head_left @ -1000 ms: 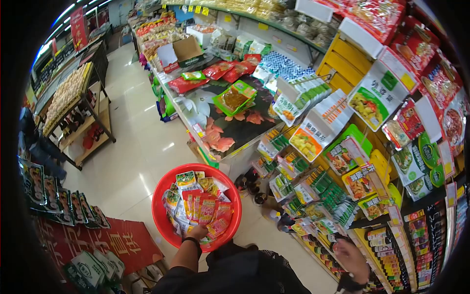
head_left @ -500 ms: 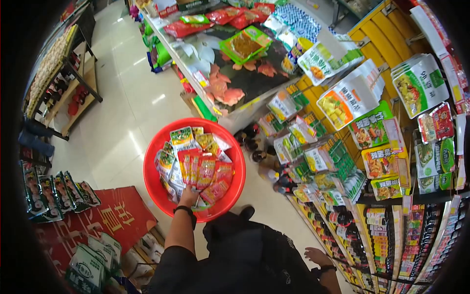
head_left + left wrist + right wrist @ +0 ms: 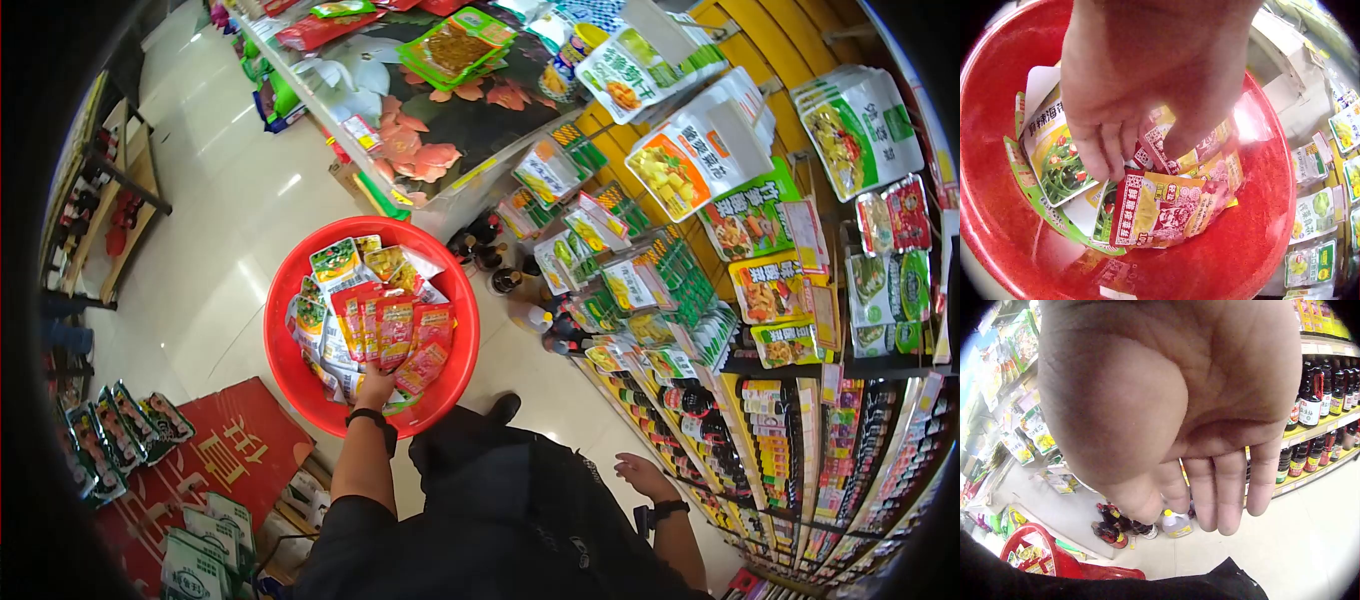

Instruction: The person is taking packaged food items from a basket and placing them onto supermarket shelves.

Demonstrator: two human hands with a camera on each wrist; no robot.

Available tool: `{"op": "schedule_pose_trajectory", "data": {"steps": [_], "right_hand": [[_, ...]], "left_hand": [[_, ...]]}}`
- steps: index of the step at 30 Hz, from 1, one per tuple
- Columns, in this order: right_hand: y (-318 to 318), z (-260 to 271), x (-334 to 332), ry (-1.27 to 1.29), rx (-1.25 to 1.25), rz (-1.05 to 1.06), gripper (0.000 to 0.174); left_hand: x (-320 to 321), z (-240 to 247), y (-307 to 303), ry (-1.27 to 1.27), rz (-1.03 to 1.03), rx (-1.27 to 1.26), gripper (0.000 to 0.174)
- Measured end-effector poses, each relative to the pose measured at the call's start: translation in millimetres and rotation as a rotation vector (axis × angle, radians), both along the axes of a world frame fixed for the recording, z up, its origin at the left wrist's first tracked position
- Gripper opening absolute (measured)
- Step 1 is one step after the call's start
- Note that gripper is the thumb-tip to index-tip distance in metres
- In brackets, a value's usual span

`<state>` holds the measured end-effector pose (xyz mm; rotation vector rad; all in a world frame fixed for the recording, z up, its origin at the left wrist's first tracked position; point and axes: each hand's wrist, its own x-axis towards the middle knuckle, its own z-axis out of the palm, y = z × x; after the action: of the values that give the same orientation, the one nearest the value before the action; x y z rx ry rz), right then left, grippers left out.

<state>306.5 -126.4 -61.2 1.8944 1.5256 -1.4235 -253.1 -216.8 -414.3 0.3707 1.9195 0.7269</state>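
A round red basin [image 3: 278, 340] holds many flat food packets, with red-and-yellow ones [image 3: 394, 330] over white and green ones. At its near side my left hand [image 3: 373, 388] reaches in. Seen from the left wrist, the left hand [image 3: 1147, 81] has its thumb and bent fingers around red packets [image 3: 1166, 209], beside a packet picturing green strands [image 3: 1063, 164]. My right hand [image 3: 647, 478] is off to the right, holding nothing. In the right wrist view the right hand [image 3: 1179, 412] shows its palm, with relaxed fingers.
Packets hang on racks [image 3: 690, 175] at the right, above shelves of bottles [image 3: 765, 440]. Bottles [image 3: 505, 280] stand on the floor near the basin. A flowered display table [image 3: 480, 125] is ahead; a red sign [image 3: 215, 450] lies at lower left.
The head view has tilted down and turned somewhat, so the surroundings sit higher in it. My right hand has lowered and relaxed beside the body. My left hand stays at the packets.
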Motion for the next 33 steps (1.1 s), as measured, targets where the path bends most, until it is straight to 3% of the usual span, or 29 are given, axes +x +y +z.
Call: {"op": "schedule_pose_trajectory", "data": {"steps": [2,4,7,8,10,13,15,16,19,25,29,30,33], "right_hand": [[-2.0,0.4,1.1,0.005,0.004,-0.010,0.045],[-9.0,-7.6,12.9,0.042,0.024,-0.056,0.045],[-14.1,-6.2,15.1,0.027,-0.016,-0.083,0.043],[-21.2,-14.5,22.2,0.018,0.040,-0.099,0.043],[-24.5,-12.0,21.9,-0.002,0.027,-0.116,0.044],[-27.9,-3.8,12.6,-0.051,0.012,-0.089,0.045],[-29.8,-4.5,12.2,-0.056,-0.004,-0.076,0.045],[-30.8,-4.2,12.2,-0.052,-0.004,-0.077,0.045],[-32.6,-2.2,14.2,-0.045,-0.006,-0.074,0.046],[-36.1,-14.7,29.0,-0.052,0.043,-0.009,0.049],[-31.1,-9.3,25.0,-0.058,0.062,-0.010,0.048],[-31.3,-6.9,23.5,-0.055,0.079,-0.003,0.048],[-33.6,-14.1,28.2,-0.048,0.089,0.039,0.049]], "left_hand": [[2.8,44.0,12.2,-0.111,0.025,-0.062,0.056],[4.1,10.9,5.1,-0.197,0.116,0.036,0.051],[7.5,38.4,19.2,-0.127,0.089,-0.037,0.050],[7.0,10.8,11.0,-0.179,0.158,0.022,0.052],[12.2,38.2,14.7,-0.190,0.213,-0.015,0.052],[17.4,-0.4,5.9,-0.173,0.320,0.011,0.064],[28.5,8.8,6.2,-0.168,0.344,0.031,0.070],[34.0,17.2,4.9,-0.150,0.392,0.076,0.069],[43.5,-21.0,-2.2,-0.026,0.401,0.173,0.066],[54.0,4.6,-5.0,0.012,0.217,0.160,0.084],[70.8,51.6,-0.8,0.198,0.103,0.177,0.089],[68.4,35.0,-0.8,0.221,0.124,0.247,0.075],[66.6,65.3,12.9,0.291,-0.318,0.214,0.042]]}}
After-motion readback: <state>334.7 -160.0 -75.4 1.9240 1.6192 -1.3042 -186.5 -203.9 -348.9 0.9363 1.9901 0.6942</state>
